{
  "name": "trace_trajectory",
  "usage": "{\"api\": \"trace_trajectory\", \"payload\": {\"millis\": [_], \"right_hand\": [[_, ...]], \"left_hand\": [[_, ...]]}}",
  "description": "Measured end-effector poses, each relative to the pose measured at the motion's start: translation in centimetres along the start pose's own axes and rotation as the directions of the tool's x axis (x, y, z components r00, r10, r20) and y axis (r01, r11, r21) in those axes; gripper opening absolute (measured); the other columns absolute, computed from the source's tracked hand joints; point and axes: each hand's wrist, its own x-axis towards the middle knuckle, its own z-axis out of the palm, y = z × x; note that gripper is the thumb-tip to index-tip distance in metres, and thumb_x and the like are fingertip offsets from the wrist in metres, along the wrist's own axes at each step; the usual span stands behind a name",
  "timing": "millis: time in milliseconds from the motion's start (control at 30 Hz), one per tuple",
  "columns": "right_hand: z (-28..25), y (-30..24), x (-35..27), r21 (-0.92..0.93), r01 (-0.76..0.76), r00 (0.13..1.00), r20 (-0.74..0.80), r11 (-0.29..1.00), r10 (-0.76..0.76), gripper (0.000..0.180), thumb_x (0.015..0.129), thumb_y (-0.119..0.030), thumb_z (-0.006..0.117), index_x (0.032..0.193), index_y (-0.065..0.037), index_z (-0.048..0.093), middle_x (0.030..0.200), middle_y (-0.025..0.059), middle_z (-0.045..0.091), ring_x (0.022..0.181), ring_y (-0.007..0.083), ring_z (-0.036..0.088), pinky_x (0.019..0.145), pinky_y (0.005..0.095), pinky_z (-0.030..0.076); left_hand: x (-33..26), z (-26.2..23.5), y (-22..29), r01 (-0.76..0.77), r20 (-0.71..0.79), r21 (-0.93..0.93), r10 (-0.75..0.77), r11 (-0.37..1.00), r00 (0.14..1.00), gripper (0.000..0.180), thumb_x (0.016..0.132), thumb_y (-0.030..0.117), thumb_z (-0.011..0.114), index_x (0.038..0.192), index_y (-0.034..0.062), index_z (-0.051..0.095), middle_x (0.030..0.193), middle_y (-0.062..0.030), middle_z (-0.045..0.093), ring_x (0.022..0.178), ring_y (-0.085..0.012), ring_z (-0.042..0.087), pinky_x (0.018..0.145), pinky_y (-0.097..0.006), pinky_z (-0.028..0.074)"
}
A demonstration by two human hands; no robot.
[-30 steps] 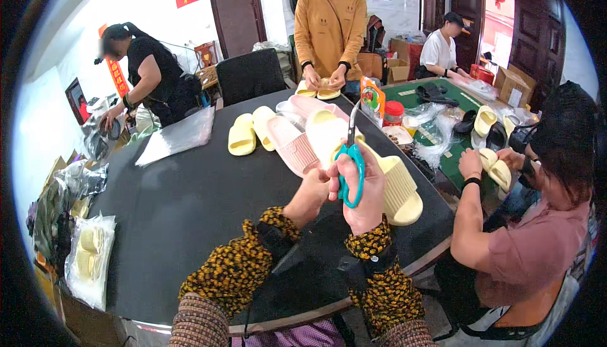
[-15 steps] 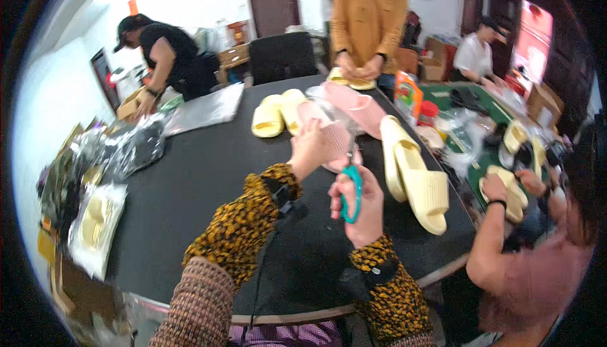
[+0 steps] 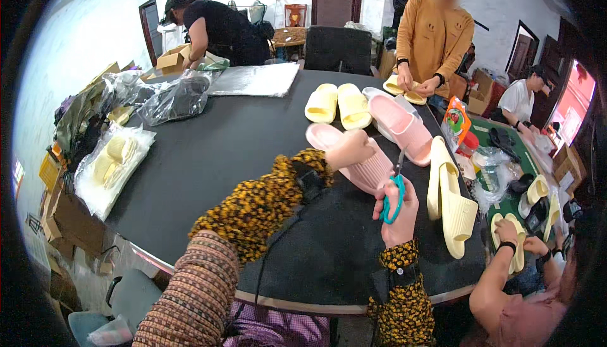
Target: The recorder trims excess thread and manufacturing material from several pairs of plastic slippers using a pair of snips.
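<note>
A pink slipper [image 3: 373, 171] with a ribbed strap lies before me on the dark table. My left hand [image 3: 351, 150] is closed at the mouth of its strap, the fingertips hidden. In my right hand [image 3: 404, 217] is a pair of scissors [image 3: 393, 200] with teal handles, its blades pointing up beside the strap's right edge. The other pink slipper [image 3: 404, 129] rests just beyond, partly over clear wrapping. Behind stands a pair of pale yellow slippers [image 3: 338, 107]. Two more yellow slippers [image 3: 450, 198] lie to the right of my right hand, one leaning on the other.
Bagged yellow slippers [image 3: 114, 160] and dark bagged items [image 3: 174, 97] line the table's left side. Clear plastic bags [image 3: 253, 80] lie at the back. Across the table a person [image 3: 436, 37] handles yellow slippers. Another person's hands [image 3: 515, 236] work at a green table on the right.
The view has shifted, placing the table lower and further right. My left hand has gone from spread fingers on the pink slipper to a closed grip. The scissors stay in my right hand.
</note>
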Motion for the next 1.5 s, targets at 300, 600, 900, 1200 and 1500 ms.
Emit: {"api": "trace_trajectory", "payload": {"millis": [300, 600, 900, 1200, 1500], "right_hand": [[0.3, 0.3, -0.1, -0.043, -0.075, 0.997, 0.030, 0.996, 0.076, 0.036, 0.083, -0.018, 0.065, 0.113, -0.004, 0.050, 0.069, 0.0050, 0.057, 0.047, 0.0091, 0.051, 0.037, 0.0220, 0.041], [0.5, 1.0, -0.5, -0.178, -0.099, 0.988, 0.103, 0.979, 0.119, 0.029, 0.087, -0.019, 0.062, 0.110, -0.004, 0.052, 0.069, 0.0037, 0.055, 0.049, 0.0080, 0.051, 0.038, 0.0221, 0.041], [1.7, 1.3, -1.0, -0.294, -0.089, 0.985, 0.118, 0.952, 0.128, 0.031, 0.086, -0.018, 0.062, 0.111, -0.002, 0.051, 0.069, 0.0039, 0.056, 0.047, 0.0078, 0.051, 0.038, 0.0218, 0.041], [4.4, 2.1, 2.3, -0.546, 0.006, 0.996, 0.082, 0.838, 0.047, 0.043, 0.084, -0.020, 0.067, 0.117, 0.001, 0.050, 0.073, 0.0048, 0.061, 0.050, 0.0089, 0.055, 0.038, 0.0226, 0.040], [4.8, 7.2, 5.5, -0.757, 0.161, 0.980, 0.046, 0.634, -0.194, 0.047, 0.074, -0.034, 0.073, 0.104, -0.001, 0.060, 0.091, 0.0213, 0.065, 0.086, 0.0363, 0.063, 0.076, 0.0401, 0.049]], "left_hand": [[-12.5, -12.4, -4.4, 0.142, 0.097, 0.114, -0.154, 0.983, 0.983, 0.030, 0.080, 0.021, 0.063, 0.097, -0.0039, 0.061, 0.086, -0.0188, 0.065, 0.083, -0.0273, 0.064, 0.073, -0.035, 0.051], [-23.9, -20.1, -6.3, 0.397, -0.121, 0.051, -0.389, 0.916, 0.913, 0.022, 0.078, 0.015, 0.066, 0.089, -0.0038, 0.064, 0.070, -0.0066, 0.061, 0.064, -0.0126, 0.058, 0.060, -0.029, 0.048], [-24.8, -19.0, -7.2, 0.342, -0.003, 0.116, -0.344, 0.933, 0.939, 0.029, 0.082, 0.020, 0.061, 0.102, -0.0010, 0.062, 0.087, -0.0185, 0.066, 0.082, -0.0278, 0.067, 0.071, -0.036, 0.053], [-21.2, -15.3, -9.5, 0.067, -0.177, 0.043, -0.058, 0.997, 0.982, 0.035, 0.082, 0.019, 0.063, 0.112, 0.0030, 0.058, 0.083, -0.0129, 0.063, 0.075, -0.0208, 0.062, 0.067, -0.034, 0.049], [-17.6, -13.6, -9.6, 0.037, -0.054, -0.048, -0.040, 0.998, 0.998, 0.040, 0.078, 0.011, 0.066, 0.115, 0.0021, 0.055, 0.078, -0.0077, 0.062, 0.070, -0.0159, 0.060, 0.065, -0.030, 0.050]]}}
